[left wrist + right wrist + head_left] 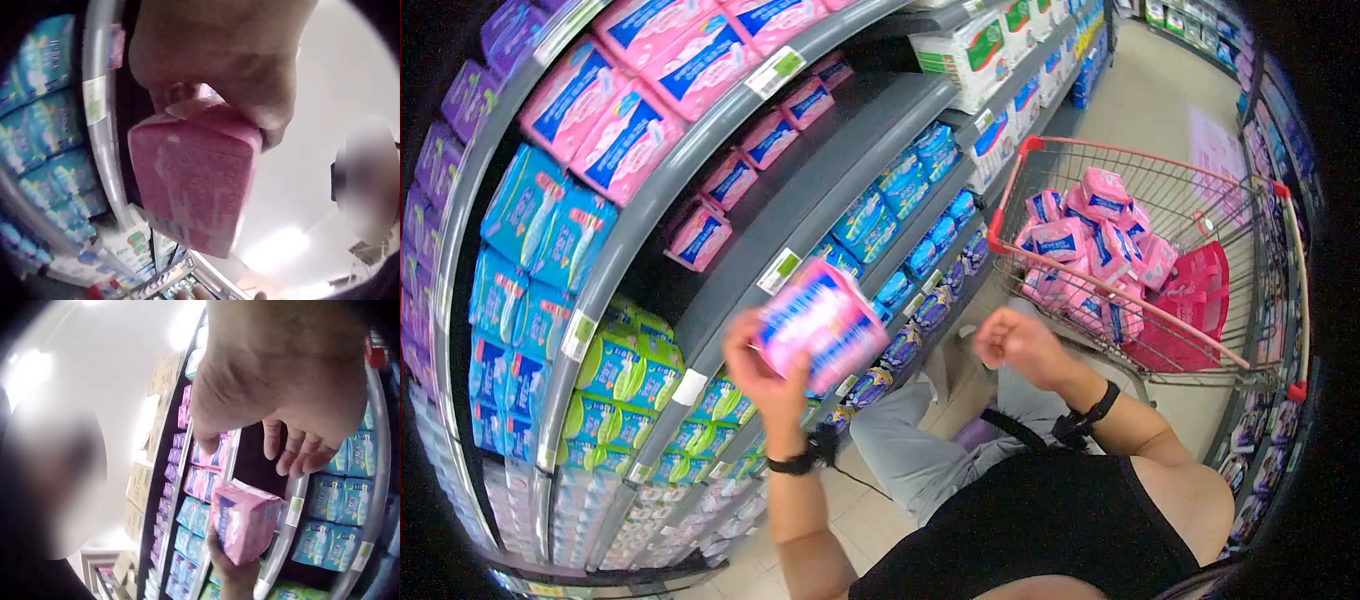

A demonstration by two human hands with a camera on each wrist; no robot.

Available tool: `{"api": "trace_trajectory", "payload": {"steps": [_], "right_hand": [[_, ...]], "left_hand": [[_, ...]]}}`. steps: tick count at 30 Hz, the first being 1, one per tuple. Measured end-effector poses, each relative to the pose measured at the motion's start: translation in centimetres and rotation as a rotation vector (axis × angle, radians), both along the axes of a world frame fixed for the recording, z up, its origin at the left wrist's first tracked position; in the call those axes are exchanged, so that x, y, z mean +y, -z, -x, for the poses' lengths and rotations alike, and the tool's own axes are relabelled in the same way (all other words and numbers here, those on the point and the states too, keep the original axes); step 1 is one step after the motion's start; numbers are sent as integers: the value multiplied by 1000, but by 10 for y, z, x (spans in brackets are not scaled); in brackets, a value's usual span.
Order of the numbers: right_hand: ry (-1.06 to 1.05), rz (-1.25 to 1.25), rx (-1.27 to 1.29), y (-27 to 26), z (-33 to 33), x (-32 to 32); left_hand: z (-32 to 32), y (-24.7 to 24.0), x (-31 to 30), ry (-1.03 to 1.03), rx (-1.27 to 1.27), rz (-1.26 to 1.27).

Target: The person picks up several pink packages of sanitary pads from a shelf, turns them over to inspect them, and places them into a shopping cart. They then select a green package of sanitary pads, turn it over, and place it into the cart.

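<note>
My left hand (772, 392) grips a pink and blue pack of sanitary pads (825, 328) in front of the shelves, thumb on the near side. Seen from the left wrist, the pink pack (192, 181) hangs from the fingers with a broad plain side showing. My right hand (1022, 346) is held in the air between the shelf and the cart, its fingers loosely bent and nothing in them. In the right wrist view the same hand (281, 394) appears above the pack (247, 524), apart from it.
A wire shopping cart (998, 228) on the right carries a heap of similar pink packs (1108, 250) and a red bag (1195, 310). Shelves on the left hold a row of pink packs (730, 180), blue packs (865, 225) and green packs (615, 375). Grey shelf edges (720, 290) jut out nearby.
</note>
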State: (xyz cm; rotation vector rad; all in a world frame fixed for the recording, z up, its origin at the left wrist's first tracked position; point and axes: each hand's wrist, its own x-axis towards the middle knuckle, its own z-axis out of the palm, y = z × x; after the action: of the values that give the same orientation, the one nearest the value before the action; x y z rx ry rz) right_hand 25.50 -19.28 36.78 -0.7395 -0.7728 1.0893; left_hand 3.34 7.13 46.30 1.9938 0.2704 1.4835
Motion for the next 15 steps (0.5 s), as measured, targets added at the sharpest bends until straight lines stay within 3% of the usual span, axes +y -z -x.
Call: {"api": "trace_trajectory", "payload": {"steps": [3, 6, 10, 12, 14, 15], "right_hand": [[87, -83, -754, -9, 17, 20], [-372, -183, -857, 0, 24, 36], [-558, -24, -665, 27, 37, 41], [-546, 72, -333, 28, 46, 41], [-551, 197, -89, 20, 48, 35], [-524, 149, -228, 21, 49, 35]], "left_hand": [[18, 64, -41, 251, 50, 256], [24, 112, -88, 308, -10, 515], [37, 136, -107, 346, -5, 824], [54, 148, -103, 412, 74, 980], [66, 156, -97, 378, 192, 959], [67, 154, -96, 365, 251, 950]]}}
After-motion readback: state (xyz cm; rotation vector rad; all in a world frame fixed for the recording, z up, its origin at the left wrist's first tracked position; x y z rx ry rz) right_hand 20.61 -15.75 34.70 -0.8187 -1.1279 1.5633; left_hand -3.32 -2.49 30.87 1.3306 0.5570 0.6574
